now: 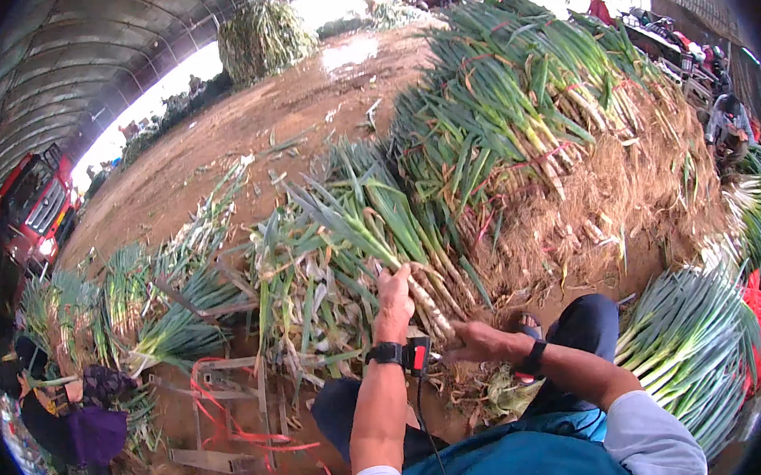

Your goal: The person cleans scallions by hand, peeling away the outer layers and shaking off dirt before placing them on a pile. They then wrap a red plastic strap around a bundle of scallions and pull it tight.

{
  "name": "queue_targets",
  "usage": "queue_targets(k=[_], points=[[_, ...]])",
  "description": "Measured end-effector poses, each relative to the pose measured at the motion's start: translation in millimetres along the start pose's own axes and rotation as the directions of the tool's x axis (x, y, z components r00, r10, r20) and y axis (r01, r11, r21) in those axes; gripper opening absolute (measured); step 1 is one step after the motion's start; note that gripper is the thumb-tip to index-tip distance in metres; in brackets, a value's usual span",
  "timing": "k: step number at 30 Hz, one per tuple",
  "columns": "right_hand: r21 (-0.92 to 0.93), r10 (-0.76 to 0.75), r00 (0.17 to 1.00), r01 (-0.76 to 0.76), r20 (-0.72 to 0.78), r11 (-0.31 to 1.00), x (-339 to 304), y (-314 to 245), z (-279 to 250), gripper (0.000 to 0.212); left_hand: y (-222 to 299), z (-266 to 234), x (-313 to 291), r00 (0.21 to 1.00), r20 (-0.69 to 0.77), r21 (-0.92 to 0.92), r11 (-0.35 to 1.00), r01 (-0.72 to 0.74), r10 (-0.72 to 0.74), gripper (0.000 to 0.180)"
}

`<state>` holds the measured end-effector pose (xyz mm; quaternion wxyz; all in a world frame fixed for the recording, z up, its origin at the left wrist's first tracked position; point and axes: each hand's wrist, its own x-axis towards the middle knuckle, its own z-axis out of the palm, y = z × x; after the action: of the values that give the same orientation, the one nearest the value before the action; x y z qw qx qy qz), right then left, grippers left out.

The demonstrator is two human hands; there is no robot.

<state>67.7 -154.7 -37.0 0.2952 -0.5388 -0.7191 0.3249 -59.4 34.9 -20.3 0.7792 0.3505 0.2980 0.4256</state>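
Note:
My left hand [393,303] is closed around a leek [429,304] just below its green leaves. The leek slants across in front of me, its leaves to the far left and its pale root end to the near right. At that root end is my right hand [487,342], its fingers drawn together on the stalk and slightly blurred. Just beyond my left hand lies a loose heap of leeks and trimmed leaves [303,285]. On my left wrist is a black strap, with a small black and red device [419,355] and a cable beside it.
A tall stack of bundled leeks [525,125] rises at the far right, roots facing me. More leeks [689,346] lie beside my right knee, near a red bag [757,322]. Red straps [224,418] lie on the ground at left. A person [88,412] and a red truck [39,209] are further left.

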Motion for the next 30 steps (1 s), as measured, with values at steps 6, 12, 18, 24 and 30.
queue_targets(k=[6,12,18,24,30], points=[[-0.514,-0.007,0.994,0.061,0.106,0.855,2.2,99.0,-79.1,0.027,-45.8,-36.3,-32.5,0.994,-0.091,0.041,0.997,0.071,-0.067,0.027],[0.443,0.318,0.921,-0.194,-0.224,0.875,79.5,21.3,-122.9,0.032,-29.6,-21.6,-75.5,0.988,0.038,0.469,0.87,-0.151,0.15,0.026],[0.545,0.297,0.938,-0.156,-0.181,0.824,109.7,-13.8,-86.9,0.034,-22.5,14.9,-101.9,0.994,0.018,0.024,0.994,0.105,-0.105,0.02],[0.616,0.136,0.949,0.073,-0.286,0.784,68.1,-49.4,-99.5,0.019,6.5,15.7,-75.7,0.985,-0.005,0.022,0.985,0.173,-0.173,0.022],[0.558,0.245,0.868,0.043,-0.431,0.828,32.7,-10.7,-162.9,0.015,-3.2,0.3,-49.7,0.996,-0.025,-0.002,0.996,0.089,-0.089,0.022]])
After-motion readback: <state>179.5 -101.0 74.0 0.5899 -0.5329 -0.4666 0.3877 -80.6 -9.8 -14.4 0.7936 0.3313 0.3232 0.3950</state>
